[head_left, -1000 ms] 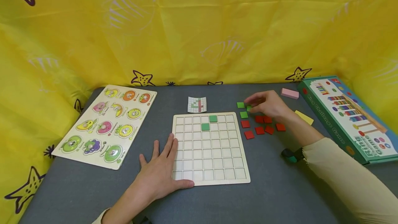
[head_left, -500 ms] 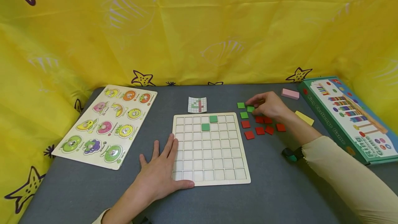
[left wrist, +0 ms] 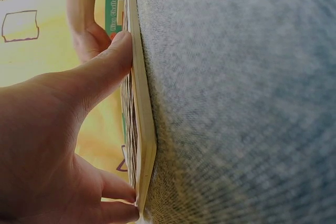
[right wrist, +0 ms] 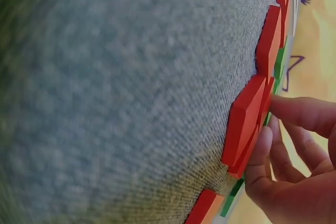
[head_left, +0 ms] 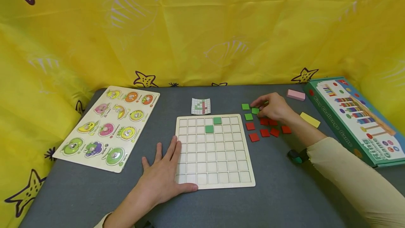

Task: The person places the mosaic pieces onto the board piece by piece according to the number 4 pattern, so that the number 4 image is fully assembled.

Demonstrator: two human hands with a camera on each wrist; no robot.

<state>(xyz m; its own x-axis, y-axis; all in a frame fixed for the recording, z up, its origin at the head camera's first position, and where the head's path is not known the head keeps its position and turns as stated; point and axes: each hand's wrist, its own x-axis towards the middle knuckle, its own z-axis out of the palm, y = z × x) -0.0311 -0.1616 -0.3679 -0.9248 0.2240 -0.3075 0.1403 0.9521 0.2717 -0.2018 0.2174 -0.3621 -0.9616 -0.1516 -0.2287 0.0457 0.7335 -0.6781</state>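
Note:
My left hand (head_left: 160,177) lies spread at the near left corner of a white grid board (head_left: 215,185), fingertips on its left edge and thumb on its near edge. Seen from the left wrist, the thumb (left wrist: 107,64) touches the board's side. Two green tiles (head_left: 209,129) are in cells of the upper rows. Right of the board, my right hand (head_left: 274,107) pinches a green tile (head_left: 255,111) between index finger and thumb; in the right wrist view it is mostly hidden. Two more green tiles (head_left: 245,107) and several red tiles (head_left: 264,133) lie around this hand.
A small pattern card (head_left: 200,106) lies behind the board. On the left is a fruit puzzle board (head_left: 126,115). A pink block (head_left: 295,95), a yellow piece (head_left: 309,119) and a green game box (head_left: 357,122) stand to the right. A yellow cloth (head_left: 196,38) hangs behind.
My right hand has shifted slightly to the right, and the green tile at its fingertips shows more fully. The left hand stays on the board.

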